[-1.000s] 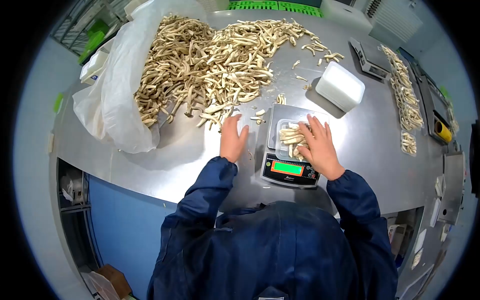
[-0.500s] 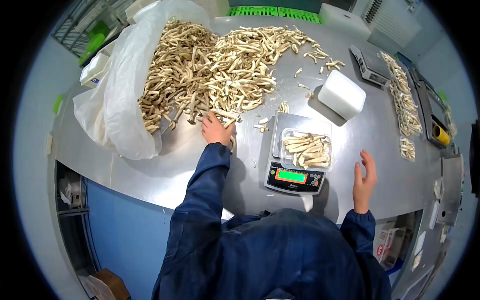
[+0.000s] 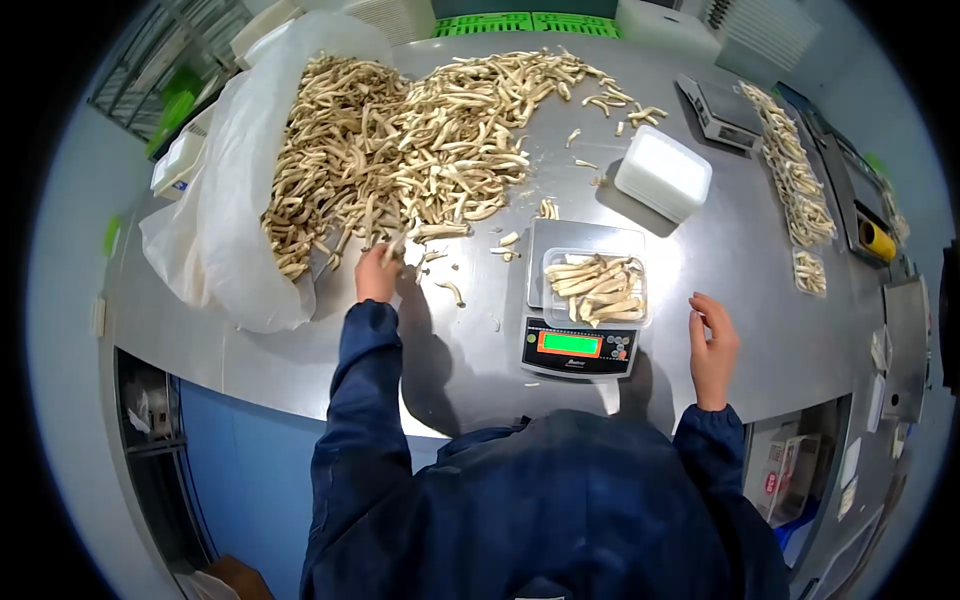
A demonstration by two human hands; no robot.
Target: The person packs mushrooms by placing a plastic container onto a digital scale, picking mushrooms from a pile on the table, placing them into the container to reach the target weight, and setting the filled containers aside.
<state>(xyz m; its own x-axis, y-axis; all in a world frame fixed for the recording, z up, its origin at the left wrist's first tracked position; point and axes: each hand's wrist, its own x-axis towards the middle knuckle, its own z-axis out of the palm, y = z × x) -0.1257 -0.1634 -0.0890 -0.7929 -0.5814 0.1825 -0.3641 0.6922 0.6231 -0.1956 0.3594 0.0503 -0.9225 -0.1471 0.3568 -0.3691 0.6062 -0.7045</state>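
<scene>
My left hand (image 3: 375, 275) is at the near edge of a big heap of mushrooms (image 3: 450, 130) with long pale stems. Its fingers are closed on a mushroom (image 3: 398, 243), slightly blurred at the fingertips. To the right stands a digital scale (image 3: 580, 350) with a lit green display, its digits unreadable. On its plate rests a clear plastic tray (image 3: 645, 318) holding several mushrooms laid roughly lengthwise. Beside the scale, my right hand (image 3: 713, 350) hovers with thumb and fingers apart, holding nothing.
A white plastic bag (image 3: 210, 220) lies opened around the heap's left side. Stacked white trays (image 3: 665, 175) stand behind the scale. A second scale (image 3: 720, 110) and a row of filled trays (image 3: 795, 170) are at the right. Loose mushroom pieces (image 3: 452, 292) lie near the heap.
My left hand has moved left and slightly toward me along the heap's edge, and a mushroom now shows in its fingers. My right hand stays beside the scale. The view has shifted slightly.
</scene>
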